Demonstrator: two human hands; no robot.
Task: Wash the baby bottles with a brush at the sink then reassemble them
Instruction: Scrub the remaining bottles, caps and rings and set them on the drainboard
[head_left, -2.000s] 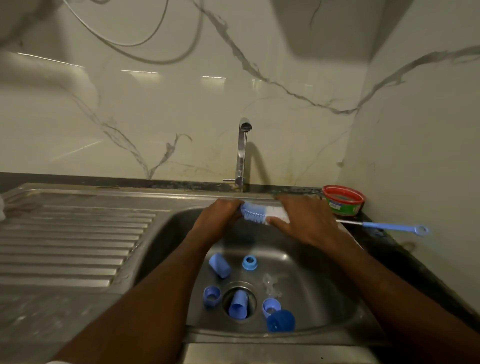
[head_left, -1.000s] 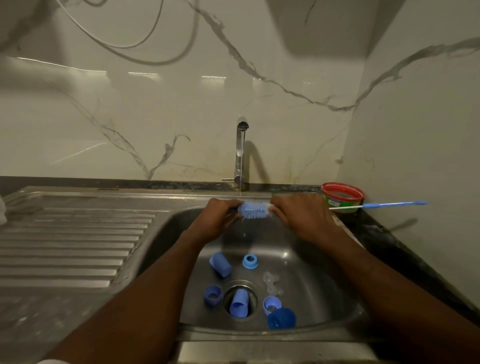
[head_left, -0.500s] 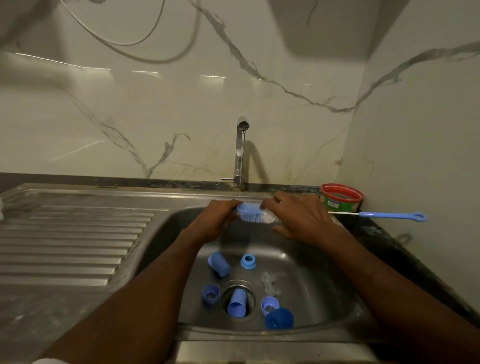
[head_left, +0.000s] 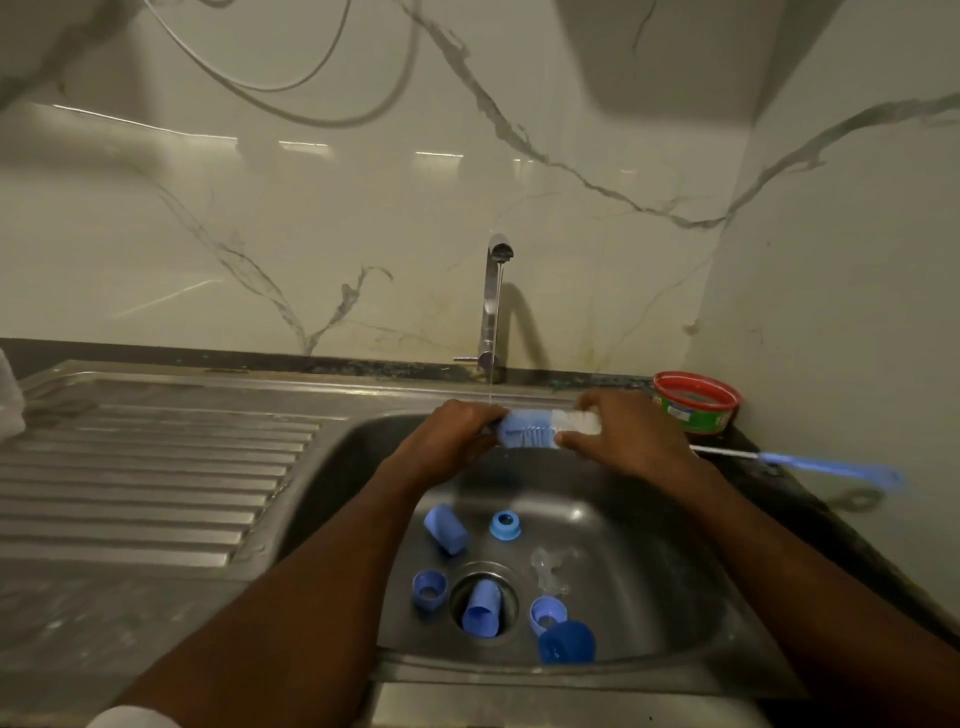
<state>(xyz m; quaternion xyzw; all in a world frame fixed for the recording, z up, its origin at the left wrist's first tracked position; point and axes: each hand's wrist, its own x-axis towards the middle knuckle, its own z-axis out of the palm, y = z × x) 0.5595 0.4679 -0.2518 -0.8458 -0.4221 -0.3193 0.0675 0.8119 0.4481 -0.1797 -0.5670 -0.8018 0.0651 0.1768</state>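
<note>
Change: brush (head_left: 540, 428) handle has swung; against half a second ago its blurred far end sits lower, and more white bristle shows by the right hand (head_left: 623, 436).
Meaning: rinsing of the brush under the tap (head_left: 493, 301) stream appears under way; bottle parts not yet scrubbed.
Left hand (head_left: 452, 441): fingers curled shut on the blue bristle tip.
Right hand: fingers closed around the white bristle end, handle trailing out right.
Bottle parts (head_left: 483, 608): loose on the sink (head_left: 675, 571) floor, below and well apart from both hands.
</note>
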